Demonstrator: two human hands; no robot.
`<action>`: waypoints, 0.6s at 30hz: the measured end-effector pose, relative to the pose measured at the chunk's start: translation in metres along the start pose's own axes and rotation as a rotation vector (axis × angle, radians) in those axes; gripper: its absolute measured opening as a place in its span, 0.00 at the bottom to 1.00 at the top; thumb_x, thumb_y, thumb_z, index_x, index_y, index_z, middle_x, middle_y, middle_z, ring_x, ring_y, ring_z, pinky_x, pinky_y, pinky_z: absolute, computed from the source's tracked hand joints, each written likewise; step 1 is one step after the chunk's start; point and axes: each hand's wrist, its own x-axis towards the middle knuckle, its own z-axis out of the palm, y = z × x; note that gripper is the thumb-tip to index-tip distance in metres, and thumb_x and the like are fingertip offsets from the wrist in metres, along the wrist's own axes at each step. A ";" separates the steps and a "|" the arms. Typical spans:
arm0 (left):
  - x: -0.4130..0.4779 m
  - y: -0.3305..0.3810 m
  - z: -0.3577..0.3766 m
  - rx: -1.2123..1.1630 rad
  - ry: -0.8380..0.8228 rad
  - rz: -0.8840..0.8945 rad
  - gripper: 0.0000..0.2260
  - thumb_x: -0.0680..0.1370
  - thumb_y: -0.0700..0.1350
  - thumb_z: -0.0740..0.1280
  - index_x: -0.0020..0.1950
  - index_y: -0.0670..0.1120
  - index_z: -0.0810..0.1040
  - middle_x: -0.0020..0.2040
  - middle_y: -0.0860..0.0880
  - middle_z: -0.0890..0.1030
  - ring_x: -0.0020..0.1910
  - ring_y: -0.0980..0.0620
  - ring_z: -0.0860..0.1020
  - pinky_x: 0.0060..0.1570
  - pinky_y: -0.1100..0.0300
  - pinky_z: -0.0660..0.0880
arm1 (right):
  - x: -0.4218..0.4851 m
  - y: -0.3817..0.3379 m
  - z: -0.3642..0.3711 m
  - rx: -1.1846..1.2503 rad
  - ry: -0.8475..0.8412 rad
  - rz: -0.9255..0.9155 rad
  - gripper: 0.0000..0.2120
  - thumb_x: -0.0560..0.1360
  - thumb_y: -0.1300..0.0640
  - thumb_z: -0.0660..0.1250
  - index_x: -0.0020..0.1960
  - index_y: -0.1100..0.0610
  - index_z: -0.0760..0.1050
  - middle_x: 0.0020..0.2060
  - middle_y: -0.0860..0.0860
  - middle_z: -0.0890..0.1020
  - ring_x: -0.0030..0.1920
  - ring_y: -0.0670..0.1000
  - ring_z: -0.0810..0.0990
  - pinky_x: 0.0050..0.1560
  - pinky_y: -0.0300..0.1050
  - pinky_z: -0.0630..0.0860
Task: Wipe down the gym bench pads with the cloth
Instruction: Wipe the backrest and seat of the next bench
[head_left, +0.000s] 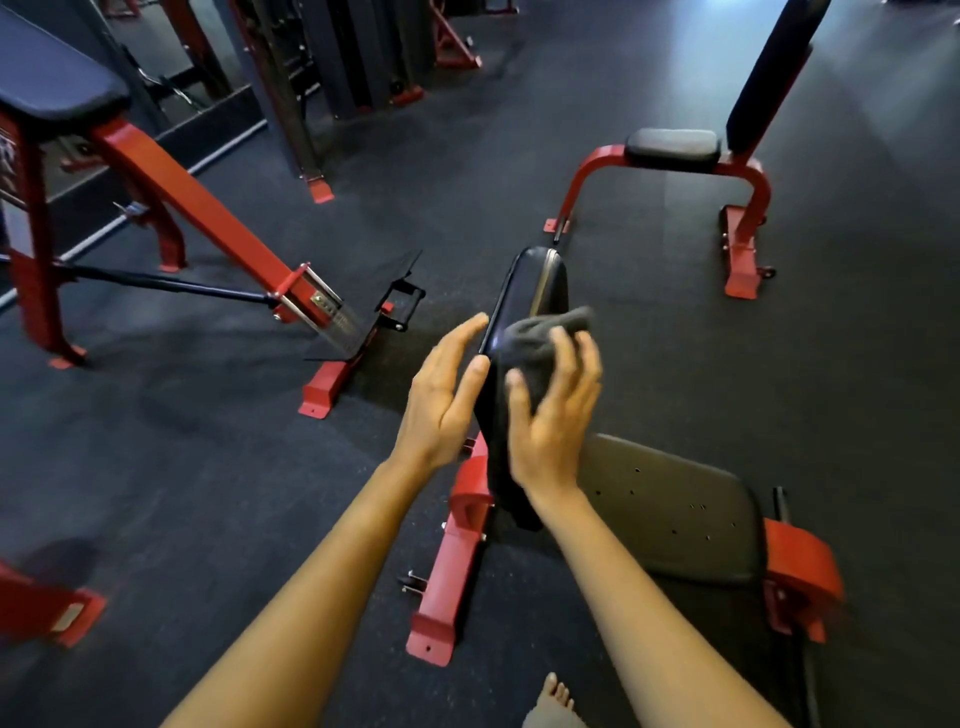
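Right-hand grip (553, 415) bunches dark grey cloth (540, 338) against upright black vinyl bench pad (530, 280).
Straight-fingered left hand (447, 395) braces its left edge, likely against wiping pressure.

The cloth (540, 338) blurs at its far end, beyond my right fingers (565, 358), and its near part hides under my palm. My wrist covers the upright pad (524, 286) low down. Far below my fingers, the view's edge crops my foot (558, 696).
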 end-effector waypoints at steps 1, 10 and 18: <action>0.008 0.001 0.001 -0.029 -0.018 -0.020 0.24 0.80 0.52 0.54 0.71 0.41 0.67 0.68 0.50 0.71 0.68 0.57 0.68 0.67 0.65 0.64 | -0.004 0.005 0.007 -0.085 -0.061 -0.007 0.26 0.78 0.43 0.58 0.72 0.51 0.58 0.71 0.62 0.65 0.69 0.61 0.67 0.63 0.62 0.71; 0.047 -0.023 0.008 0.136 -0.439 0.018 0.23 0.80 0.57 0.52 0.69 0.47 0.71 0.73 0.53 0.65 0.75 0.58 0.57 0.75 0.55 0.51 | -0.023 0.039 0.011 -0.032 -0.023 -0.069 0.26 0.80 0.41 0.56 0.72 0.55 0.60 0.69 0.62 0.67 0.67 0.60 0.69 0.63 0.56 0.71; 0.076 -0.025 0.012 0.268 -0.667 0.209 0.23 0.81 0.54 0.50 0.70 0.45 0.71 0.75 0.51 0.60 0.76 0.55 0.52 0.75 0.58 0.45 | -0.013 0.030 0.010 0.211 0.091 0.235 0.25 0.79 0.39 0.57 0.68 0.54 0.66 0.65 0.53 0.72 0.66 0.50 0.72 0.64 0.53 0.71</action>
